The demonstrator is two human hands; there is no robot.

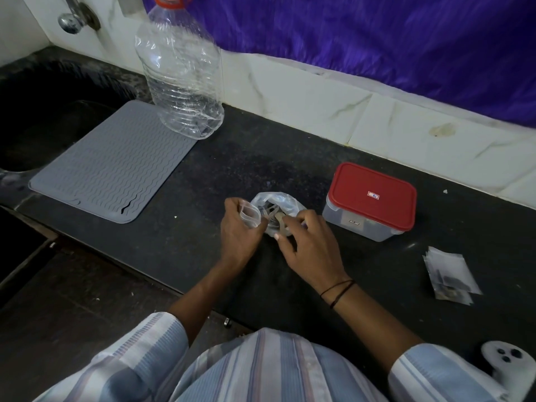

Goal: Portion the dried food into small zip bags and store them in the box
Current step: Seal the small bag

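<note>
A clear plastic bag (pixel 275 204) holding dried food lies on the dark counter (pixel 232 158) in front of me. My left hand (pixel 239 230) holds a small clear zip bag (pixel 249 214) at the big bag's left edge. My right hand (pixel 307 242) pinches a pale piece of dried food (pixel 280 218) at the big bag's mouth. To the right stands the clear storage box (pixel 368 203) with its red lid shut. A pile of small zip bags (pixel 449 275) lies at the far right; dark contents show in some.
A large empty plastic bottle (pixel 181 71) stands on the corner of a grey ribbed mat (pixel 110 166) at the left. A dark sink (pixel 43 117) lies beyond the mat. A white controller (pixel 506 361) sits at the lower right. A tiled wall and purple cloth back the counter.
</note>
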